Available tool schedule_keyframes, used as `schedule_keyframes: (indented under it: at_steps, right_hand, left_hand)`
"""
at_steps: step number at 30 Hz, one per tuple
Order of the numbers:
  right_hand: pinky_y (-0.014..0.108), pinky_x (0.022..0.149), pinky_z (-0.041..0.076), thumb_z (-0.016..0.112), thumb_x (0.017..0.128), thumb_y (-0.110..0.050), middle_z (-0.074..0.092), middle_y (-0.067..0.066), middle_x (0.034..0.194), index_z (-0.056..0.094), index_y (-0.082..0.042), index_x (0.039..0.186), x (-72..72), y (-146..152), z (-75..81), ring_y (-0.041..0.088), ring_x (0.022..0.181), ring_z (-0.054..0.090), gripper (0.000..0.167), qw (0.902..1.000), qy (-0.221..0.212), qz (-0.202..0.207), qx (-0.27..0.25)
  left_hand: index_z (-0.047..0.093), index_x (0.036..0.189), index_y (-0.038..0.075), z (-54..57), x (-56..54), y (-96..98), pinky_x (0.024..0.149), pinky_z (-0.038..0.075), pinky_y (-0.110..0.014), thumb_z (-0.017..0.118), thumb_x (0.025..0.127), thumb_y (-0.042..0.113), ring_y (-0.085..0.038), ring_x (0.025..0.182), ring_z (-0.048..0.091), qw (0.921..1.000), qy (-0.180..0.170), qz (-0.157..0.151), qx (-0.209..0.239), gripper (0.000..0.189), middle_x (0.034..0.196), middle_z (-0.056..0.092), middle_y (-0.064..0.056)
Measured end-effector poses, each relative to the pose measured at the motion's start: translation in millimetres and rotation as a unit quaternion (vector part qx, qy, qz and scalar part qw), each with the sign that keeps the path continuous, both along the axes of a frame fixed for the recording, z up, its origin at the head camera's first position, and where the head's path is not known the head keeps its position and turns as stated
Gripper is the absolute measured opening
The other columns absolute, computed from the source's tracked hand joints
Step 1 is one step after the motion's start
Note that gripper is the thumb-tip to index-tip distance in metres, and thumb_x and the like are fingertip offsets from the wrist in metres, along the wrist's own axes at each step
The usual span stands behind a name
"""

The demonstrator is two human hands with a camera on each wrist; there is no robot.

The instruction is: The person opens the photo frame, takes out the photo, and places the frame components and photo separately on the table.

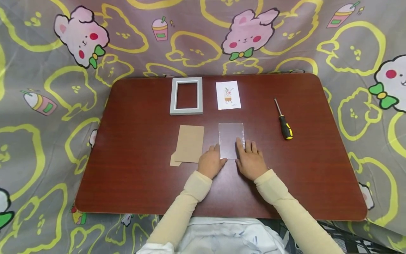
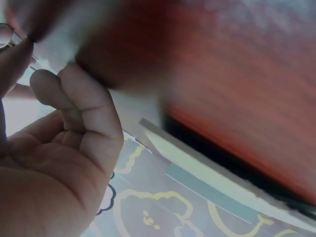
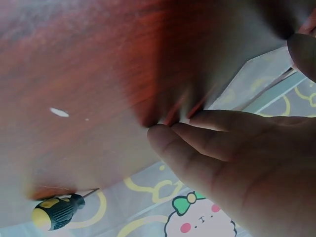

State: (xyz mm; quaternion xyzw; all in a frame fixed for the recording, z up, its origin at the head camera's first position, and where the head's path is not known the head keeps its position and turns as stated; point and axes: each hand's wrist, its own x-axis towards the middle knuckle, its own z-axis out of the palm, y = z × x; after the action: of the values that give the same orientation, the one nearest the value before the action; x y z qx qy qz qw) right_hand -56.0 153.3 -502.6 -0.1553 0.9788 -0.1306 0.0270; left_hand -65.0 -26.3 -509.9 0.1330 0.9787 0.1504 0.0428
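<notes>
A clear, thin rectangular sheet lies flat on the table between the two hands in the head view. My left hand is at its lower left edge, fingertips right beside the sheet and thumb toward its near corner. In the left wrist view the fingers of that hand are loosely bent. My right hand rests over the sheet's right edge, the index finger lying on the sheet. From the right wrist view, the fingers of this right hand look nearly straight, with their tips at the tabletop.
Left of the sheet lies a brown backing board, a smaller brown piece under its corner. Farther back are a grey picture frame and a white print of a potted plant. A black-and-yellow screwdriver lies on the right of the table.
</notes>
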Motion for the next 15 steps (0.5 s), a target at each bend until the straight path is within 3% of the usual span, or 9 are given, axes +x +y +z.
schedule_keyframes:
  at_steps: [4,9,12,15]
  right_hand:
    - [0.069,0.092,0.042,0.075,0.088,-0.019,0.048,0.038,0.136,0.036,0.003,0.152,-0.3,-0.8,0.3,0.058,0.127,0.042,0.078,1.0000,0.007,0.000,-0.006]
    - [0.068,0.091,0.042,0.076,0.088,-0.020,0.050,0.037,0.133,0.035,0.002,0.153,-2.8,-1.1,1.6,0.057,0.125,0.043,0.080,0.9999,-0.012,0.000,-0.009]
    - [0.069,0.089,0.043,0.076,0.088,-0.022,0.051,0.036,0.131,0.035,0.001,0.153,-9.2,-0.4,2.3,0.057,0.123,0.045,0.080,0.9995,-0.029,-0.002,-0.016]
    - [0.070,0.091,0.041,0.074,0.090,-0.025,0.051,0.035,0.133,0.035,0.000,0.153,-23.1,1.9,2.9,0.058,0.123,0.045,0.078,0.9992,-0.034,-0.005,-0.021]
  left_hand:
    - [0.058,0.135,-0.007,0.2,0.3,-2.3,0.067,0.057,-0.038,0.079,0.088,0.039,-0.028,0.077,0.069,0.9999,-0.001,0.002,0.010,0.070,0.106,0.067,-0.018]
    - [0.057,0.138,-0.003,-0.1,-4.2,-9.9,0.075,0.057,-0.041,0.075,0.091,0.039,-0.030,0.091,0.069,0.9984,-0.039,0.005,0.040,0.065,0.114,0.066,-0.018]
    - [0.056,0.139,-0.002,2.9,-12.3,-20.2,0.090,0.053,-0.044,0.070,0.095,0.037,-0.032,0.109,0.065,0.9958,-0.055,0.005,0.073,0.060,0.125,0.064,-0.019]
    - [0.055,0.140,-0.003,7.9,-27.2,-33.6,0.101,0.046,-0.044,0.066,0.097,0.035,-0.033,0.121,0.059,0.9937,-0.045,-0.005,0.102,0.058,0.131,0.062,-0.019]
